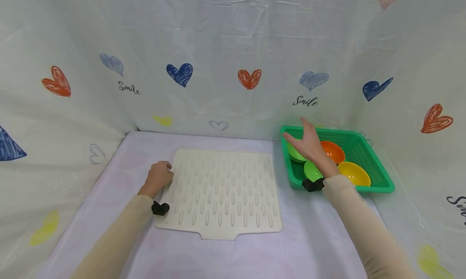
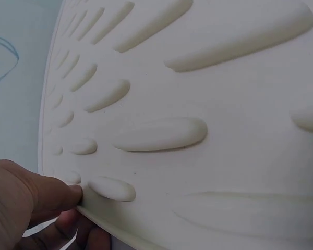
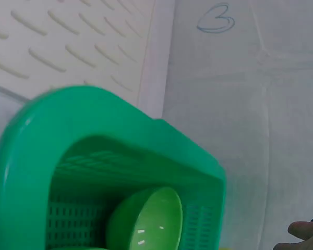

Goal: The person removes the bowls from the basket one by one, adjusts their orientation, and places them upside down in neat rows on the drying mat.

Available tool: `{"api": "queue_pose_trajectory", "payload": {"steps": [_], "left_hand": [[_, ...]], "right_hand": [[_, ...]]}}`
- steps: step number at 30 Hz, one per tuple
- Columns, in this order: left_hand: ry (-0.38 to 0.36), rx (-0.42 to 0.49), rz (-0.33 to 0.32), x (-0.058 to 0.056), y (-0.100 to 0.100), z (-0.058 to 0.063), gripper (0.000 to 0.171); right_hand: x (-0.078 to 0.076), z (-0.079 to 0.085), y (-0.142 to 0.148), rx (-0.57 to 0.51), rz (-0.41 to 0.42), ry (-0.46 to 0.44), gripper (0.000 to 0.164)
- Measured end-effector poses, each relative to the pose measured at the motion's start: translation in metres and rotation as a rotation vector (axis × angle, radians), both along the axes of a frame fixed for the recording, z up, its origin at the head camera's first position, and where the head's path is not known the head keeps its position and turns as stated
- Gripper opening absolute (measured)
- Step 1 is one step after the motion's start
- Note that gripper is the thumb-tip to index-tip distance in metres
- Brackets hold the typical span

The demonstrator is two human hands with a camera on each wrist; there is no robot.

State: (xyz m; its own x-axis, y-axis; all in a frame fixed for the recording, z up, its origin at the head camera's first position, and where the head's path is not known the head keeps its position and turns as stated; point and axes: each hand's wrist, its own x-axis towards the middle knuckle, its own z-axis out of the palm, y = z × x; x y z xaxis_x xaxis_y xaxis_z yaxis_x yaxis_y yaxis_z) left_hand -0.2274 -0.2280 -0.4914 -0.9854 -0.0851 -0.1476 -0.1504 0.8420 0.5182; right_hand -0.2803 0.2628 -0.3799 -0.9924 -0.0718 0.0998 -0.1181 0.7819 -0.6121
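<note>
White heart-printed sheeting (image 1: 218, 36) hangs behind a pale tabletop (image 1: 262, 256).

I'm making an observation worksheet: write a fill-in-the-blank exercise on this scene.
The ____ hand pinches the edge of the cream rectangular ridged board.
In the head view, a green plastic basket stands to the board's ____.
Besides round green bowls and a round orange bowl, it holds a ____ bowl.

Missing words: left; right; yellow.

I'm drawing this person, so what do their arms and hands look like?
The left sleeve and right sleeve are creamy beige. A small dark marking, too blurry to read, is on the right one. A black piece sits where the left sleeve ends, another black piece where the right ends. The left hand and right hand wear no gloves.
</note>
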Motion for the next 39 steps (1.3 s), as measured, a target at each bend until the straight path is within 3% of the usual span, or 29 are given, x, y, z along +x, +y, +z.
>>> {"api": "queue_pose_trajectory", "payload": {"steps": [9, 19, 28, 39], "left_hand": [[-0.036, -0.008, 0.012, 0.002, 0.005, 0.004, 0.037], [-0.078, -0.024, 0.02, 0.004, 0.005, 0.006, 0.034], [-0.102, -0.018, 0.014, 0.001, 0.003, 0.002, 0.034], [-0.131, -0.028, 0.036, 0.0, 0.006, 0.003, 0.034]], "right_hand": [[-0.017, -0.001, 0.028, 0.035, -0.017, -0.062, 0.106], [-0.032, -0.012, 0.047, 0.043, 0.002, -0.139, 0.12], [-0.036, -0.032, 0.055, 0.139, 0.022, -0.282, 0.14], [-0.041, -0.047, 0.058, 0.166, 0.081, -0.338, 0.138]]}}
